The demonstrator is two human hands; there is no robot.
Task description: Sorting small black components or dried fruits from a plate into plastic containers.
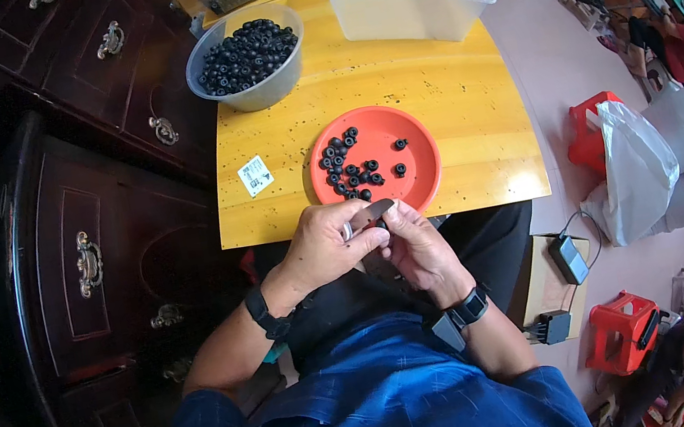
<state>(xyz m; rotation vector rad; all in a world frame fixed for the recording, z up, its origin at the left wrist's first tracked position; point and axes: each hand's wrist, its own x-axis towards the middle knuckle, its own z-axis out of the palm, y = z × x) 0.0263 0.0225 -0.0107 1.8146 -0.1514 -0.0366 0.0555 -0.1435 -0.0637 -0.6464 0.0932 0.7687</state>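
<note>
apparently a single piece is being worked by hand: a small black ring-like part sits pinched between the two hands, just beyond the near edge of the yellow table and close to the near rim of the round red dish. the left hand is bent into a narrow grip and seems to hold a dark flat blade, which slants across above the part toward the right thumb. the right hand has its thumb and fingers drawn close together, seemingly on the part itself; the hidden fingertips make it hard to tell exactly which fingers bear on it.

this looks like a trimming or scraping step on that one part. the next move calls, i judge, for a firm right pinch and a short, controlled left stroke, with the right thumb kept clear of the edge.

more loose black parts lie in the dish, mostly bunched on its left side, with two set apart on the right. at the far left, a translucent round tub is heaped with similar pieces; at the far right stands a clear rectangular bin.
</note>
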